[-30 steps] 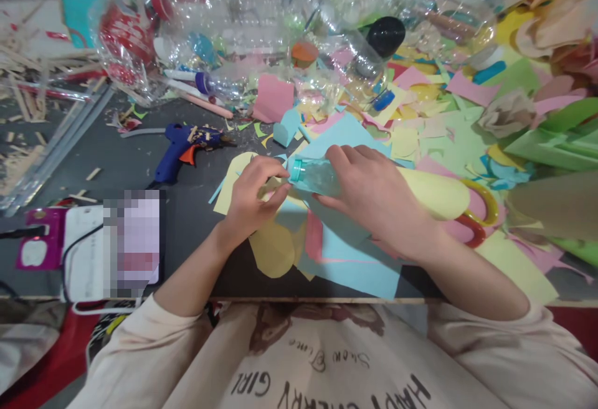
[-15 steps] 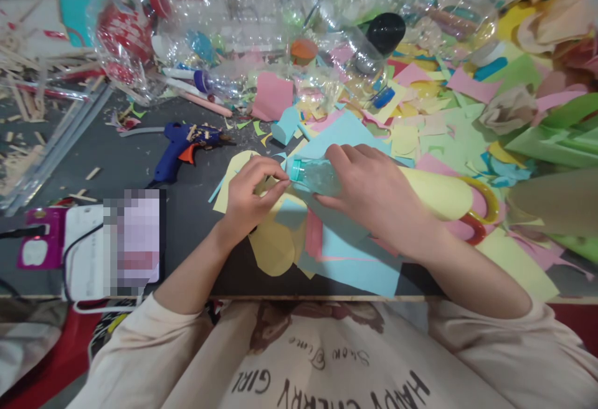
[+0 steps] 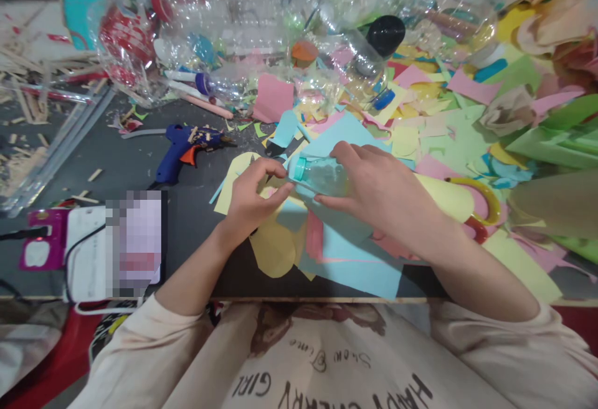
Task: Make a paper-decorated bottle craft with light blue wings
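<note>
A small clear plastic bottle (image 3: 324, 175) with a turquoise cap (image 3: 299, 169) lies on its side over light blue paper (image 3: 346, 132), its cap towards the left. My right hand (image 3: 378, 191) grips the bottle's body from the right, thumb below and fingers above, hiding its base. Just left of the cap is my left hand (image 3: 255, 197); its thumb and index finger are curved with a small gap between the tips, beside a light blue paper edge. Under the hands are pink paper (image 3: 314, 235) and yellow paper pieces (image 3: 273, 247).
A blue glue gun (image 3: 175, 154) rests at the left, above a phone (image 3: 142, 235) and a white power bank (image 3: 86, 253). Clear plastic bottles (image 3: 224, 23) pile up at the back. Yellow-handled scissors (image 3: 488, 200) and paper scraps (image 3: 448, 141) lie at the right.
The left thumb and index finger have parted from their pinch by the cap. The bottle and my right hand have shifted slightly right, and more of the bottle shows.
</note>
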Demonstrator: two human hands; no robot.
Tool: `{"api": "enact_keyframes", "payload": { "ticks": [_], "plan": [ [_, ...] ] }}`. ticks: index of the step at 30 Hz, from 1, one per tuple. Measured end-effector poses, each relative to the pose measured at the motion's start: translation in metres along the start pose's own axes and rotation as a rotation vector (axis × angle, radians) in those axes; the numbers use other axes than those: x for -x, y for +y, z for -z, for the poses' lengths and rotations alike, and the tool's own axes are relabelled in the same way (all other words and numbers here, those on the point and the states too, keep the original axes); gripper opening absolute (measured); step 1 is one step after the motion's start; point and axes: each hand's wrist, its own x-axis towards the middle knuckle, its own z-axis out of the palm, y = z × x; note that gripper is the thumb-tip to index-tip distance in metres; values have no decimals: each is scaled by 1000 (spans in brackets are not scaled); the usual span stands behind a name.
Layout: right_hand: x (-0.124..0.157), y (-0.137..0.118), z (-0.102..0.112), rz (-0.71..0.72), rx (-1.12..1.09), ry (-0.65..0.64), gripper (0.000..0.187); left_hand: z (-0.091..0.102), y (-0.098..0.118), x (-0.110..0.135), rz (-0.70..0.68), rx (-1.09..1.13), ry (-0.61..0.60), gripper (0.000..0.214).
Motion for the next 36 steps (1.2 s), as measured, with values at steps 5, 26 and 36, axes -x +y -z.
{"api": "enact_keyframes", "payload": {
  "ticks": [5,26,36],
  "plan": [
    [0,1,0,-11,-27,-6,39,2,0,-2,-34,-145,-111,14],
    [-2,2,5,-18,-108,-68,42,7,12,-4,99,-12,-203,23],
    [-2,0,7,-18,-97,-85,39,7,10,-4,34,31,-212,23]
  ]
}}
